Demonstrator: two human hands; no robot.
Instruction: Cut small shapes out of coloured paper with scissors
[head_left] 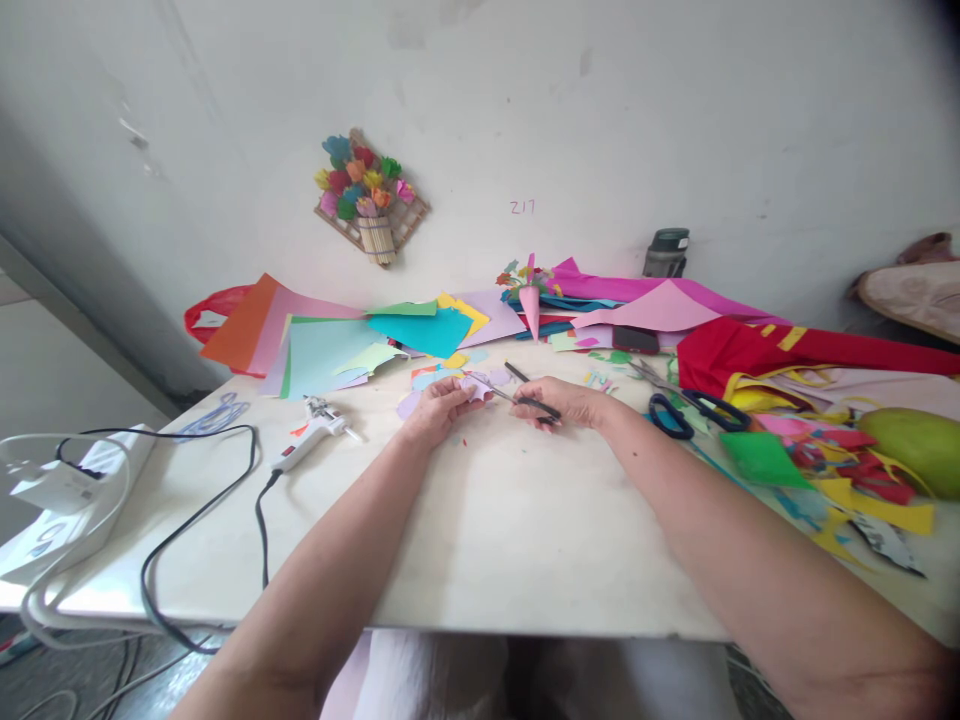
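My left hand (442,407) is closed on a small piece of lilac paper (477,388) with a scalloped edge, pinched over the middle of the table. In my right hand (559,400) is a pair of scissors (536,405) with black handles; the blades point left and reach the lilac paper. Whether the blades are cutting into the paper is too small to tell. Beneath and behind my left hand lie flat lilac and coloured paper scraps (409,403). Tiny red and green bits dot the tabletop near my fingers.
A glue gun (311,440) with a black cord lies left, near a power strip (82,500). Coloured paper sheets (330,345) and a pink paper cone with flowers (530,305) line the wall. Larger scissors (694,405), scraps and a green fruit (911,450) lie right.
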